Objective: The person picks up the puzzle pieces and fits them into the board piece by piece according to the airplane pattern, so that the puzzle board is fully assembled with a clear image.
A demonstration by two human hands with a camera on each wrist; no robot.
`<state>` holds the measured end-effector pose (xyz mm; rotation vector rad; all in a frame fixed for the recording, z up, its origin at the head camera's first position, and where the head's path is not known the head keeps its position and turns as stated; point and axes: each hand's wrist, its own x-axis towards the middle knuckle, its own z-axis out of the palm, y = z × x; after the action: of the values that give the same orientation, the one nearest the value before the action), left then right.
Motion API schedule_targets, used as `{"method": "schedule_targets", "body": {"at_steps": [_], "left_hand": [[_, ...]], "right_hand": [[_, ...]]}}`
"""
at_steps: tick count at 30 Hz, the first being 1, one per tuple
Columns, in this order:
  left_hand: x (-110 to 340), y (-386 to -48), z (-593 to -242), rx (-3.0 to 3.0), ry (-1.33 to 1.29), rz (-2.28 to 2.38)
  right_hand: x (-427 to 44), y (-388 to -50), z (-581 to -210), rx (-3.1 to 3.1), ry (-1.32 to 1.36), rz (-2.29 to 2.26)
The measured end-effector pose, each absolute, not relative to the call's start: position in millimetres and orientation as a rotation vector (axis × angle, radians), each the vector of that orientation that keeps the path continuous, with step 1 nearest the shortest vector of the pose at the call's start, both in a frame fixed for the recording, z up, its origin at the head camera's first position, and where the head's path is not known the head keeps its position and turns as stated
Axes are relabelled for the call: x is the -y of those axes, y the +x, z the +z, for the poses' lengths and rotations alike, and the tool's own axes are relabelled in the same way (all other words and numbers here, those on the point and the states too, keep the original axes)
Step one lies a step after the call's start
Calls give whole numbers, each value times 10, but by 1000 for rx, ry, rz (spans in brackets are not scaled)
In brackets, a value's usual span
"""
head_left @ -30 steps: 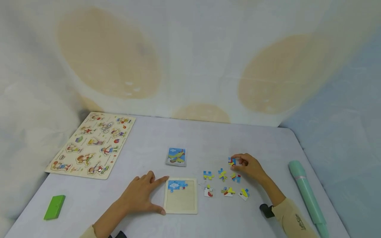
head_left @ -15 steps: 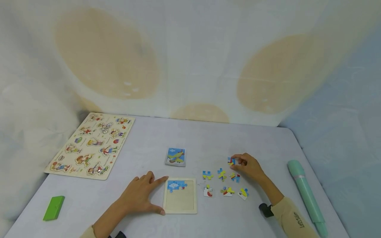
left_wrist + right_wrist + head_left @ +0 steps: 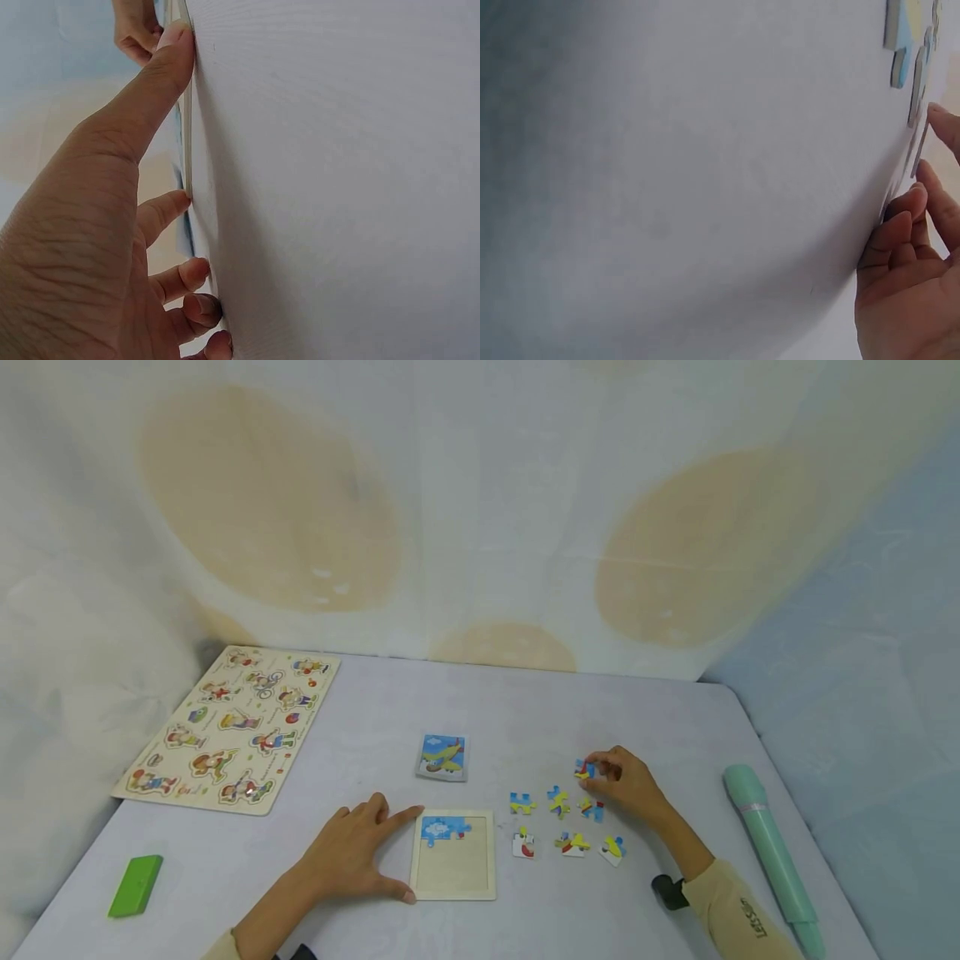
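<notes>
Pale wood tray (image 3: 456, 872), steadied by the left hand (image 3: 356, 847): thumb set at its near left corner, forefinger at the far one, the two spread wide and nearly straight, nothing gripped. Joined pieces (image 3: 442, 829), mostly blue, are seated just beside the left forefinger's tip; most of the tray is bare. One piece (image 3: 582, 769) is pinched between thumb and forefinger of the right hand (image 3: 628, 785), the gap small, the other fingers curled in towards the palm. Whether it is lifted or resting cannot be surely told; it is seen edge-on from the right wrist. Six loose pieces (image 3: 523, 843) are laid on the near side of those fingertips, mostly to their left. A picture card (image 3: 442, 757) is seen beyond the left forefinger, apart from it.

Step judged: a piece being picked out. A clear lift, a leftward carry and tab-matching would be called for, tray held still. The right forearm is angled in from the near right, wrist low.
</notes>
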<state>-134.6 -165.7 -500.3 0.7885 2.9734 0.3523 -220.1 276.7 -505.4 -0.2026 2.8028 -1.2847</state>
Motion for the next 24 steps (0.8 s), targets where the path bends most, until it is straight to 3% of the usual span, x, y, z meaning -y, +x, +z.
{"method": "schedule_targets", "body": {"at_steps": [10,24], "left_hand": [[1662,-1343,-5025,-2968,774,360],[1664,-1354,-5033,-2970,755,341]], "right_hand": [[-2720,-2136,-4943,-2809,-177,-1268],[-2291,-1894,-4731,-2654,-454,-1418]]}}
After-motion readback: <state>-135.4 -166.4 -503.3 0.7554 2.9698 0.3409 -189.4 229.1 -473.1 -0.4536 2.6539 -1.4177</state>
